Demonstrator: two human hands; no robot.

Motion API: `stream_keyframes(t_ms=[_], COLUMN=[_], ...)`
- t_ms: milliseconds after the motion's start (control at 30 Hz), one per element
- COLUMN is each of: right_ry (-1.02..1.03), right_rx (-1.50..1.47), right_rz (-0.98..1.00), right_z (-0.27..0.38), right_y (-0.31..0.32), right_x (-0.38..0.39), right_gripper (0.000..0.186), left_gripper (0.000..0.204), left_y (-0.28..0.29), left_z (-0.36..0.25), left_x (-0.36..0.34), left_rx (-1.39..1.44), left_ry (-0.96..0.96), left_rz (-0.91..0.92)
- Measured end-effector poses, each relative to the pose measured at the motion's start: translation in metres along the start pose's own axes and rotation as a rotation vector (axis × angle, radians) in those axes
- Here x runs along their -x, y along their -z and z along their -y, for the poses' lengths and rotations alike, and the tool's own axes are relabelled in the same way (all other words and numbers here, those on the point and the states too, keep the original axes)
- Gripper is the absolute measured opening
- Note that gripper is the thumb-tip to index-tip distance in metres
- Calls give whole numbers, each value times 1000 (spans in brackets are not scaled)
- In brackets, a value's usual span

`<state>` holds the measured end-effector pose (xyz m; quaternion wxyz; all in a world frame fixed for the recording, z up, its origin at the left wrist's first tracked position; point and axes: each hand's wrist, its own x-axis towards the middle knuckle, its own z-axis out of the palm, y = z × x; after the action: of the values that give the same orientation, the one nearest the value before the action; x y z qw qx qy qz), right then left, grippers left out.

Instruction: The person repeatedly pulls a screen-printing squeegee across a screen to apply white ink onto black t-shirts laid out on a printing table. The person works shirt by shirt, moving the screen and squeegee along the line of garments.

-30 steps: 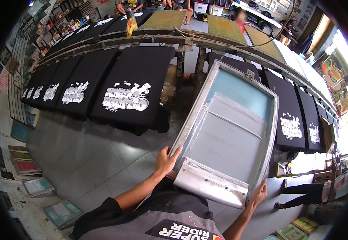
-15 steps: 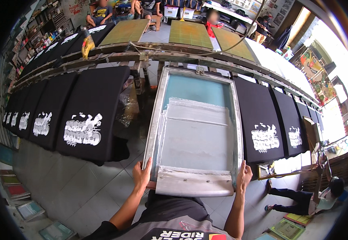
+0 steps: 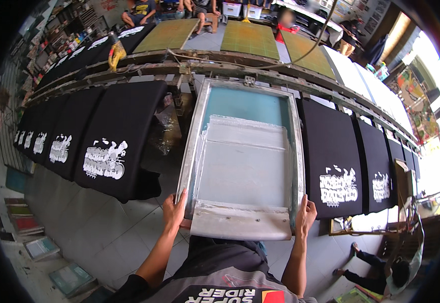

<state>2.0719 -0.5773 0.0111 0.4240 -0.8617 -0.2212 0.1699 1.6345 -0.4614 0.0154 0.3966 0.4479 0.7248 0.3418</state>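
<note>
A screen printing frame with a pale metal border and blue-green mesh lies in front of me, its long sides running away from me. Whitish-grey ink covers much of the mesh. Across the near end rests a wide, flat squeegee with several screws along it. My left hand is closed on the near left side of the frame, thumb along the edge. My right hand grips the near right side the same way. The fingers under the frame are hidden. Whatever lies beneath the screen is covered.
Black shirts with white prints lie on boards to the left, and more black shirts to the right. A wooden rail runs behind, with a yellow-wrapped tool on it. A person bends at the lower right; others are at the back.
The view has tilted and shifted a little, so the shirts on both sides sit further right. Both hands keep their hold on the frame. The person at the lower right has changed posture.
</note>
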Motion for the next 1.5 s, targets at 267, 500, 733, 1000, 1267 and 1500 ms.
stream_keyframes(t_ms=[267,500,733,1000,1267,1500], right_ry=[68,103,264,434,444,372], right_rx=[-71,6,51,167,52,86], right_rz=[73,73,124,190,183,208], right_z=[2,-23,-26,26,12,11], right_y=[3,-7,-22,-71,-73,-74], right_x=[0,-4,-22,-96,-101,-101], right_gripper=[53,60,71,77,82,80], left_gripper=[56,57,56,61,71,81], left_y=[-4,-9,-23,-57,-54,-58], left_z=[5,10,13,-11,-25,-28], left_x=[2,-1,-7,-79,-70,-62], left_rx=[-67,-66,-113,-210,-250,-289], left_ry=[-104,-4,-101,-199,-41,-75], left_rz=[-23,3,-68,-156,-161,-270])
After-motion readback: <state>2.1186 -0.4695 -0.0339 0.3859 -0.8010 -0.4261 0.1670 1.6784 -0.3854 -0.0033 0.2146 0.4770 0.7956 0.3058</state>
